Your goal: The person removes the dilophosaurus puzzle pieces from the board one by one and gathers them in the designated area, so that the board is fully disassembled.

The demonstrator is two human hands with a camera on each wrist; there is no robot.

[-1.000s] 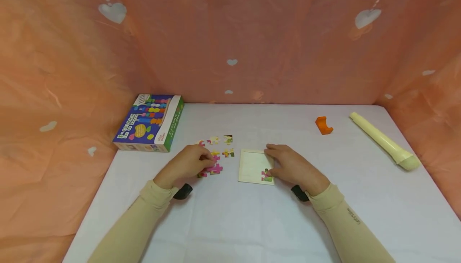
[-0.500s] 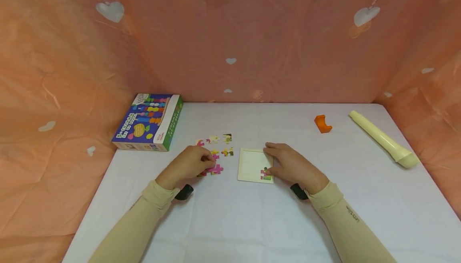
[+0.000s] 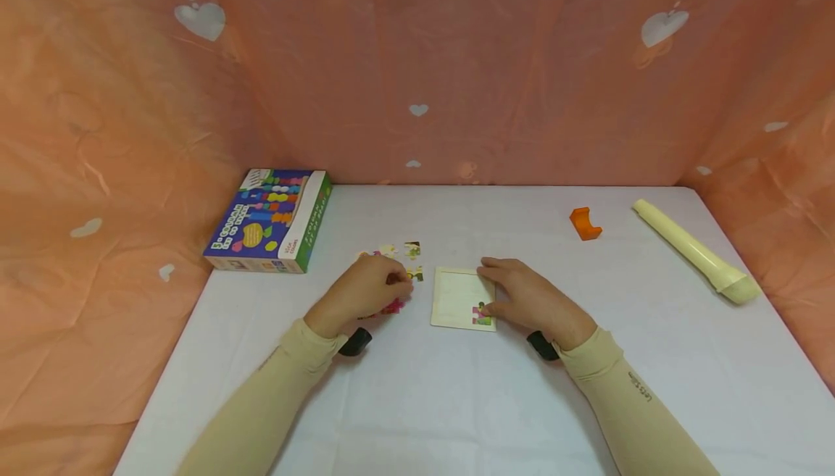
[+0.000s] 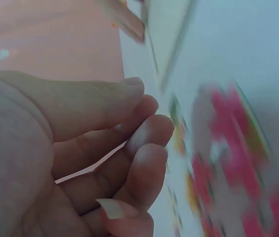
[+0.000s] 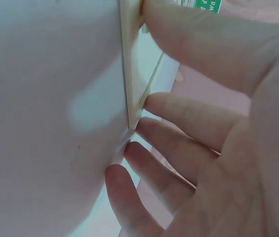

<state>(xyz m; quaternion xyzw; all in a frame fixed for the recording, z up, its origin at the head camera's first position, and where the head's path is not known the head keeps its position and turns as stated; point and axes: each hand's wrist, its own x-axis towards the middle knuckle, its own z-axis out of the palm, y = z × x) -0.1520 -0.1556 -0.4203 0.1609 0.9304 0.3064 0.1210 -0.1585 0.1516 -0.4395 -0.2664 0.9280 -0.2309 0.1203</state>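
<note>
My left hand (image 3: 368, 284) is over the loose jigsaw pieces, its fingers bent and thumb close to the index finger. No piece shows between its fingertips in the left wrist view. Pink puzzle pieces (image 4: 235, 143) lie just past those fingers, blurred. Farther back, a green-and-yellow puzzle piece (image 3: 412, 248) lies on the table. The square puzzle board (image 3: 453, 298) rests flat, with one pink-and-green piece (image 3: 481, 319) in its near right corner. My right hand (image 3: 531, 302) rests at the board's right side, thumb on its rim and other fingers extended along the edge.
A colourful game box (image 3: 270, 219) lies at the back left of the white table (image 3: 404, 403). Toward the back right are an orange curved block (image 3: 585, 224) and a pale yellow tube-shaped object (image 3: 694, 251). An orange curtain (image 3: 522, 85) surrounds the table's back and sides.
My left hand has shifted right over the pieces, now covering much of the pink ones. My right hand stays at the board, which has hardly moved.
</note>
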